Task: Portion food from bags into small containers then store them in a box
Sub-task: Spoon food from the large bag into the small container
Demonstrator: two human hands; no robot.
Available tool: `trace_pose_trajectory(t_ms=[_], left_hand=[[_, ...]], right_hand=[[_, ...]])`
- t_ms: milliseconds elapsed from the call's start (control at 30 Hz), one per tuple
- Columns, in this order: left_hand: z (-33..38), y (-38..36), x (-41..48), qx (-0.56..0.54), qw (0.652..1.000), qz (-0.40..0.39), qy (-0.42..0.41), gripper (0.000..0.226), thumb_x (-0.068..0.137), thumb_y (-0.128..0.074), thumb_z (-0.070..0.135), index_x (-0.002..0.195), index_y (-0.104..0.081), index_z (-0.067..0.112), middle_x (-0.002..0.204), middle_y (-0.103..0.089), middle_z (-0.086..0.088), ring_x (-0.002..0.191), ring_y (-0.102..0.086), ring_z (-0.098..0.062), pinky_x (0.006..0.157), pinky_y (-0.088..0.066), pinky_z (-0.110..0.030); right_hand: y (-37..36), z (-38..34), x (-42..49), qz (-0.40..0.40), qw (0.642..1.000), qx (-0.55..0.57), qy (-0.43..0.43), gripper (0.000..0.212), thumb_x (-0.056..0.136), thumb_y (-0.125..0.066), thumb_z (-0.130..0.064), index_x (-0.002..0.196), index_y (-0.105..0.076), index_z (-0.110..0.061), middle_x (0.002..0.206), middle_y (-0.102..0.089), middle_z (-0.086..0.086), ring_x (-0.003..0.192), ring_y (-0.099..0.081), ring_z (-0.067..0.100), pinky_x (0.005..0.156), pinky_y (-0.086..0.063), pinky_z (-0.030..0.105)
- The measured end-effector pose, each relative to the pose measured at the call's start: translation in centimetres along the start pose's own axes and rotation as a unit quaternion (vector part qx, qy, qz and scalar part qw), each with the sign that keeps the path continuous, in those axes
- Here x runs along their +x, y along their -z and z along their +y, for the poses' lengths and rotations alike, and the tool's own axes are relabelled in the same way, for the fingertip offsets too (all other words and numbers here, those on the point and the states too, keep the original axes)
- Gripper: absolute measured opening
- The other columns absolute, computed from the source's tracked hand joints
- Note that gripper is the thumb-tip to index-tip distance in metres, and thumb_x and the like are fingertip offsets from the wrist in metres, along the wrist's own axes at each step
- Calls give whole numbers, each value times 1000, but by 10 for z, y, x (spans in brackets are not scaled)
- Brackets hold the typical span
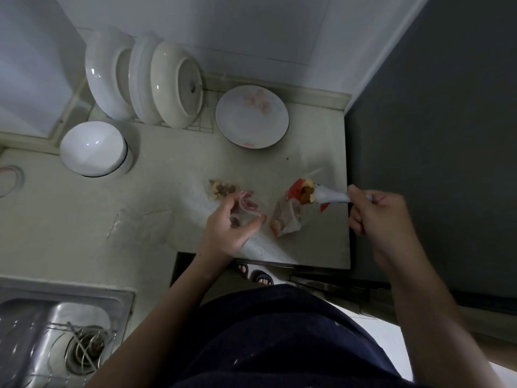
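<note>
Pale kitchen counter [156, 219], sink [56, 317] lower left, plate [251, 116] and upturned bowl [93, 148] at the back.

Step in hand: portioning, mid-transfer. The right hand [375, 214] pinches the handle end of a white spoon [330, 196], fingers curled round it. The spoon is loaded with snack pieces [306, 196] and sits just over the mouth of the red-and-clear snack bag [288, 219].

The left hand [226, 231] holds a small clear pouch [247, 208] with a red zip strip, thumb and fingers curled round its rim and apparently propping the mouth open. A few pieces look to be inside already; hard to tell how many.

One filled pouch [223, 189] lies on the counter just behind the left hand. No storage box in view.

Orientation: spoon long axis runs roughly left-right, bowl end towards the left hand, near level. The snack bag lies flat, long axis diagonal, mouth at the far-right end.

Next, my read: carry the spoon left across the gap, keep it level, tip it into the pouch mouth. Spill risk is at the narrow, floppy opening.
</note>
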State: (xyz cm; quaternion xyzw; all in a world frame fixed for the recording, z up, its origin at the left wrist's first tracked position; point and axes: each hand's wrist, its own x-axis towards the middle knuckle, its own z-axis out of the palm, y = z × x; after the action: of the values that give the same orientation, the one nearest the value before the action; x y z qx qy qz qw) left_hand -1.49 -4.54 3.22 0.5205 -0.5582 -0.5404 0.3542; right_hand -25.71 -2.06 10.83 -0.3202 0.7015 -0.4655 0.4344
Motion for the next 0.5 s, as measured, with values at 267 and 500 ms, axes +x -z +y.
trace_pose_trajectory(t_ms=[267,500], left_hand=[[8,-3,0,19,999,-41,-23,42,81,-73,40,119,-60,26,106,-68,17,102,-63,0,85,-46,-9],[15,-4,-2,68,995,-35,-61,47,82,-76,29,125,-59,21,103,-66,10,102,-61,-6,88,-45,-12]], right_hand=[[0,-4,-11,13,999,40,-30,53,96,-53,-18,44,-62,-25,41,-32,-7,37,-29,8,36,-25,18],[0,-13,-17,-15,999,39,-11,50,96,-54,-18,46,-57,-20,42,-31,-6,36,-28,8,37,-25,16]])
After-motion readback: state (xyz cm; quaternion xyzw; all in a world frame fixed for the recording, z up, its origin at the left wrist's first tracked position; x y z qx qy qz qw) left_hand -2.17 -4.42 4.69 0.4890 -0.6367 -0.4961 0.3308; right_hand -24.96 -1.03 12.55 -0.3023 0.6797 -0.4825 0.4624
